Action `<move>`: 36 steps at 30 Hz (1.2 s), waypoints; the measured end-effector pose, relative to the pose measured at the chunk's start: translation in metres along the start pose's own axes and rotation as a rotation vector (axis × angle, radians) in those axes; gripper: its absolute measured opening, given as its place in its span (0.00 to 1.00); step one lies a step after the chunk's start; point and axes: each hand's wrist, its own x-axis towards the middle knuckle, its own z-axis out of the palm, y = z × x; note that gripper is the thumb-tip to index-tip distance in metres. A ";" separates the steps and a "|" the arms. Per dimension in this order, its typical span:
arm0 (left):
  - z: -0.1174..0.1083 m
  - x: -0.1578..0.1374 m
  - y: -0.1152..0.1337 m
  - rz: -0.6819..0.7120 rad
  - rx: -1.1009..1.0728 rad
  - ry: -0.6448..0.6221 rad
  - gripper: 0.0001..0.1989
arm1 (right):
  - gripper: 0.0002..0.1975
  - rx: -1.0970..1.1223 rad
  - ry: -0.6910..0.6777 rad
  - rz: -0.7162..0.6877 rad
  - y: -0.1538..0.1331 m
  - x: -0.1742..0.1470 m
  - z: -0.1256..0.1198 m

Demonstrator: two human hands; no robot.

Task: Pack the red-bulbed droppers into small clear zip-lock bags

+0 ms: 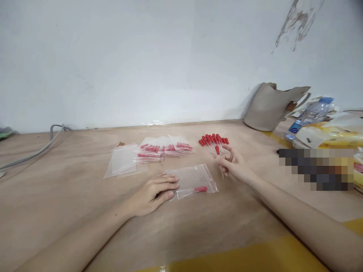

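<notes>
My left hand lies flat with its fingers stretched over the left end of a clear zip bag. Inside that bag is one dropper with a red rubber bulb, its bulb pointing right. Between thumb and fingers, my right hand pinches another dropper, red bulb up and clear tube slanting down behind the fingers. Just beyond it, a fan of loose droppers lies with the red bulbs toward the wall. Overlapping bags holding red-bulbed droppers are spread left of this fan.
Flat clear bags lie at the left of the filled ones. A grey cable crosses the table's left side. At the right stand a grey-beige pitcher-like container, a tilted water bottle and yellow-white packages. A white wall closes off the back.
</notes>
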 end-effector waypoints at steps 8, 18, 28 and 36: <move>0.002 -0.001 -0.003 0.019 0.002 0.019 0.16 | 0.40 0.112 0.066 -0.025 0.013 -0.004 0.014; 0.000 0.000 0.002 -0.007 0.022 0.032 0.20 | 0.15 0.230 -0.222 0.129 0.016 -0.009 -0.005; -0.001 0.001 0.003 -0.021 0.035 0.014 0.20 | 0.11 -0.495 -0.409 -0.292 0.013 -0.008 -0.014; -0.001 0.002 0.002 -0.011 0.037 0.029 0.20 | 0.13 -0.296 -0.420 -0.180 0.021 -0.012 0.008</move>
